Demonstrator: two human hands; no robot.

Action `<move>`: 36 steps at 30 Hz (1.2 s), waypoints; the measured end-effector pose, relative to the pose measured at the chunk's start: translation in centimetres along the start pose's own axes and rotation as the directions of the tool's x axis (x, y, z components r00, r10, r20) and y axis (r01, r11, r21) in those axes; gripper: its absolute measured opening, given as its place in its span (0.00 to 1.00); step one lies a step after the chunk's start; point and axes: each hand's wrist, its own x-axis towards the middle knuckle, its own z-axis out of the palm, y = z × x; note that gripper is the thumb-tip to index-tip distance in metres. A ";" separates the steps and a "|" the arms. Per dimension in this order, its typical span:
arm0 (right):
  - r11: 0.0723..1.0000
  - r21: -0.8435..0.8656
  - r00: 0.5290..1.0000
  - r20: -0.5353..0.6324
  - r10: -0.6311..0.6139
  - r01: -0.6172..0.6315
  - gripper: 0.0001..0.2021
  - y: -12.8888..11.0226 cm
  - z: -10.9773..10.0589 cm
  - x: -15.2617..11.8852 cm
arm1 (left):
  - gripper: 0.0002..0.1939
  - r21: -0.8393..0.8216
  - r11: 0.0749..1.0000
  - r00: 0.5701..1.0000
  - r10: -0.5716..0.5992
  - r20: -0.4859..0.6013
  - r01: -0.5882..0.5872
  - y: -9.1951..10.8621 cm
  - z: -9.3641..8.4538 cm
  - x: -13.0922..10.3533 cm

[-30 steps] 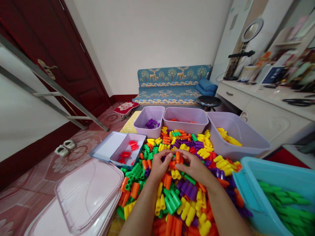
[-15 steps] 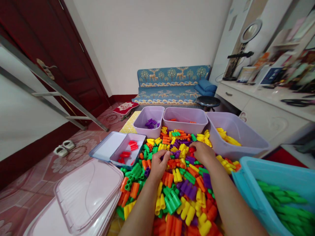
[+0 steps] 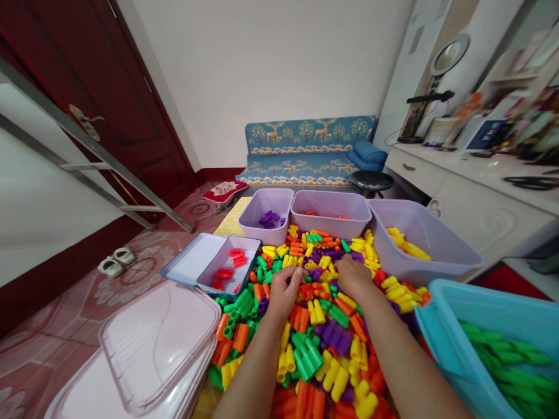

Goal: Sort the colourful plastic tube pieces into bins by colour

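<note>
A heap of plastic tube-shaped building pieces [image 3: 334,343] in green, yellow, orange, purple and red lies before me. My left hand [image 3: 285,288] rests over the middle of the heap, its fingers curled and the thumb drawn in near purple and orange pieces. What lies in its grasp, if anything, cannot be made out. To the right, my right hand [image 3: 351,277] reaches down among yellow and purple pieces [image 3: 325,262]. Its fingers are bent together, and the tips are hidden in the heap. Just right of that wrist sits a red piece [image 3: 379,277].
Lilac bins with purple [image 3: 244,221], orange [image 3: 331,224] and yellow pieces [image 3: 441,262] border the heap's far side. A turquoise bin [image 3: 441,314] of green pieces stands right. Left are a shallow box [image 3: 227,247] with red pieces and stacked lids [image 3: 161,343].
My right hand has shifted slightly left and inward, uncovering pieces to its right. A red piece at its fingertips is now out of sight there. My left hand has barely moved.
</note>
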 end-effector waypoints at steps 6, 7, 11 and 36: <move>1.000 -0.007 1.000 0.003 -0.007 0.007 0.17 -0.2 0.2 -0.3 | 0.20 -0.004 1.000 1.000 -0.007 -0.010 0.007 0.1 0.0 0.0; 1.000 -0.007 1.000 0.006 -0.012 0.012 0.18 -0.2 0.2 -0.3 | 0.20 -0.007 1.000 1.000 -0.007 -0.009 0.007 0.2 0.0 0.0; 0.999 -0.005 0.999 0.012 -0.037 0.037 0.19 0.2 0.1 -0.3 | 0.21 -0.016 1.000 1.000 -0.014 -0.013 0.013 0.2 0.1 0.0; 0.971 0.209 0.993 -0.018 -0.118 0.119 0.10 1.6 -0.7 -0.5 | 0.20 -0.034 0.999 0.999 -0.037 -0.014 0.036 -0.2 0.0 0.1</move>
